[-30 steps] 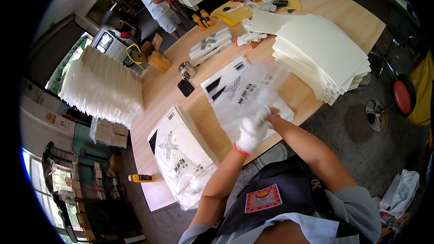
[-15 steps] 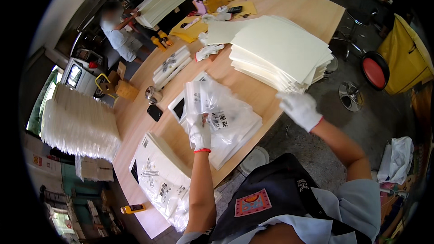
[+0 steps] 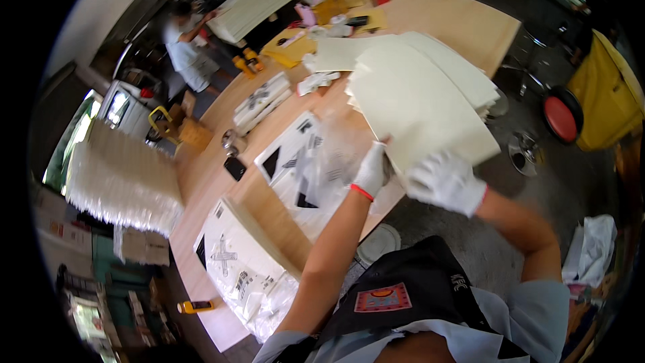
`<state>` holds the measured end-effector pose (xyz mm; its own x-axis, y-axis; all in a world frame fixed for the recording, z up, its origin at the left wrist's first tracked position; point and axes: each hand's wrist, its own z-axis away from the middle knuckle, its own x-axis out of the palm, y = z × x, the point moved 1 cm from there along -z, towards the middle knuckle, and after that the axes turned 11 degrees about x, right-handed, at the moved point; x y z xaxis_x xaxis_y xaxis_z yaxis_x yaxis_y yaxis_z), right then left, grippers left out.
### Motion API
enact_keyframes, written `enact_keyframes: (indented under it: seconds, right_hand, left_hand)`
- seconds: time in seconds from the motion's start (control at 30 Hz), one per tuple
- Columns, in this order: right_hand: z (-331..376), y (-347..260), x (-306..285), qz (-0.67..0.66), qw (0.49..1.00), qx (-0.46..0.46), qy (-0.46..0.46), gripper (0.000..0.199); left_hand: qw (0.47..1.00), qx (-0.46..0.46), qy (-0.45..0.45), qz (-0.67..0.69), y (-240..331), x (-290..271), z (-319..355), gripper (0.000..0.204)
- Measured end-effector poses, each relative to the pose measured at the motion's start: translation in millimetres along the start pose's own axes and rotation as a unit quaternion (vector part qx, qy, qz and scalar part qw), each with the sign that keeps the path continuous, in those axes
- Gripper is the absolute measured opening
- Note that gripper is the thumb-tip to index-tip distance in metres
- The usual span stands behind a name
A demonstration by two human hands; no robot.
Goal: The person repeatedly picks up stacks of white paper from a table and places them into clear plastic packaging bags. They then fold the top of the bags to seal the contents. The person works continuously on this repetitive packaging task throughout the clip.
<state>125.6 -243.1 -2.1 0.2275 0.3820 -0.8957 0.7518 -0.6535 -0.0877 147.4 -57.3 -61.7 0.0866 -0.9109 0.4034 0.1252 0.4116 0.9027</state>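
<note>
A cream board sheet (image 3: 420,104) lies skewed over its stack, its near end drawn out toward me past the table edge. My right hand (image 3: 445,183), in a white knit glove, is closed at that sheet's near left corner, slightly blurred. Beside the sheet's left edge, my gloved left hand (image 3: 369,173) grips a clear plastic bag (image 3: 329,161), its thumb against or close to the sheet. Motion smears the bag, and the fingers under this hand are hidden. Below the bag lie flat printed white packages (image 3: 285,154).
A bagged printed stack (image 3: 245,262) sits near left, a tall pile of wrapped packs (image 3: 124,178) beyond it. A phone (image 3: 234,168), metal canister (image 3: 232,141) and loose glove (image 3: 318,83) lie on the table (image 3: 222,117). A red stool (image 3: 561,115) stands right. Someone (image 3: 188,50) works at far left.
My left hand has moved right and up to the sheet's edge, trailing the bag. The top sheet has swung toward me with my right hand at its corner. The view has shifted slightly.
</note>
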Motion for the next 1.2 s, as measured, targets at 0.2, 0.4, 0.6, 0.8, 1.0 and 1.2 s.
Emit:
enact_keyframes:
  seconds: [0.2,0.4,0.6,0.8,1.0,1.2]
  right_hand:
    - [55,68,33,-0.365,0.839,0.387,0.111,0.024]
    - [24,9,69,-0.574,0.763,0.297,-0.006,0.054]
    - [24,-2,58,-0.363,0.867,0.337,0.045,0.037]
    - [8,-14,-19,-0.056,0.985,0.104,-0.123,0.025]
    - [-22,-34,8,-0.058,0.950,0.054,-0.301,0.018]
    - [-14,-13,74,-0.699,0.496,0.339,-0.388,0.038]
  left_hand:
    - [0.967,-0.008,-0.033,-0.253,38,-53,30,0.034]
    - [0.675,0.269,-0.108,-0.678,16,-11,73,0.055]
    - [0.894,0.179,-0.158,-0.380,3,-17,74,0.064]
    - [0.986,0.161,0.034,0.010,104,-89,74,0.053]
    - [0.680,0.332,-0.172,-0.630,84,-31,133,0.050]
    - [0.761,0.465,-0.130,-0.433,-19,-69,187,0.021]
